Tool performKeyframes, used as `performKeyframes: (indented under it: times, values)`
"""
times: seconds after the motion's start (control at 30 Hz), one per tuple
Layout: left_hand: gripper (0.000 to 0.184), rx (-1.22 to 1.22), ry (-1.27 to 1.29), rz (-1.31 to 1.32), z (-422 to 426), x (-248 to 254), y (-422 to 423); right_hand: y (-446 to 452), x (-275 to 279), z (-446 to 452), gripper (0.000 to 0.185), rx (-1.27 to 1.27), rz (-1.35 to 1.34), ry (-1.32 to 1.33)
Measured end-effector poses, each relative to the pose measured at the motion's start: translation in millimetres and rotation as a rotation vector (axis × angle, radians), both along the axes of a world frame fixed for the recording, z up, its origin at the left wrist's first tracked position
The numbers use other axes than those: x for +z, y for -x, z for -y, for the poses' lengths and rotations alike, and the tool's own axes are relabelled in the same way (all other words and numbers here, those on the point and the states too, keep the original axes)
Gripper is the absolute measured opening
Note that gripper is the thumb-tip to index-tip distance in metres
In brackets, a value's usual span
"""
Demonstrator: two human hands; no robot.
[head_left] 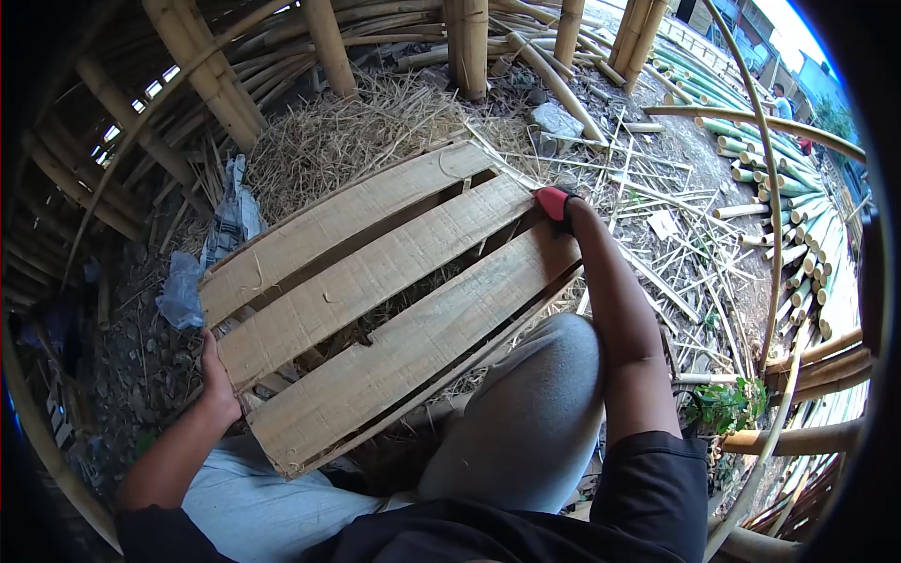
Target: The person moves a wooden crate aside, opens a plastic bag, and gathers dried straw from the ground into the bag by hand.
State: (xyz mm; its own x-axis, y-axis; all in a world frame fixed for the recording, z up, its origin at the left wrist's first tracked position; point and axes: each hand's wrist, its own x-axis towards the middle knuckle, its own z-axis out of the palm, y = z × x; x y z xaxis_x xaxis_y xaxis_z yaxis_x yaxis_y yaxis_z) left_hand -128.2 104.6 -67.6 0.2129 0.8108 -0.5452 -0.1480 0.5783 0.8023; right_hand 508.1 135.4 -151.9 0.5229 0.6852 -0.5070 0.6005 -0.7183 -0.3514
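A slatted wooden crate [380, 279] lies tilted across my lap, its broad slats facing up with gaps between them. My left hand [219, 380] grips its left end, thumb along the edge and the other fingers hidden behind the wood. At the far right corner, my right hand [557, 208] wears a red and black glove and holds the crate's end; most of its fingers are out of sight. My bent knee [554, 375], in light grey trousers, is beside the crate's near edge.
Dry shavings [347, 131] are heaped beyond the crate. Crumpled plastic [180, 293] lies left. Upright bamboo posts [466, 47] stand ahead, with a grey block [556, 120] nearby. Stacked bamboo poles [807, 220] fill the right, near a green plant [737, 405]. A person [781, 103] is far off.
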Motion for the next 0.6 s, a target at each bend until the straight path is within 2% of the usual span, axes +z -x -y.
performKeyframes:
  times: [0.13,0.2,0.27,0.37,0.43,0.53,0.6]
  values:
    - [0.087,-0.020,-0.142,-0.132,-3.0,5.4,-2.8,-0.7,23.6,6.1,0.041,-0.128,-0.145,-0.092]
    - [0.084,-0.019,-0.252,-0.250,-14.7,20.5,-7.0,-11.1,56.4,14.0,0.041,-0.203,-0.243,-0.192]
    - [0.079,0.009,-0.291,-0.242,-23.6,50.2,-25.9,-32.6,82.5,20.2,0.042,-0.229,-0.278,-0.303]
    - [0.075,-0.015,-0.406,-0.251,-49.1,81.3,-55.0,-117.8,76.0,16.2,0.046,-0.078,-0.192,-0.465]
    - [0.075,-0.058,-0.472,-0.215,-69.6,93.8,-84.5,-115.5,104.0,52.5,0.047,-0.181,-0.228,-0.549]
    - [0.077,-0.135,-0.564,-0.156,-93.4,102.0,-146.5,-128.0,108.8,95.8,0.041,-0.450,-0.369,-0.797]
    - [0.074,-0.143,-0.604,-0.096,-108.0,98.2,-190.3,-162.4,88.1,128.5,0.041,-0.422,-0.544,-1.015]
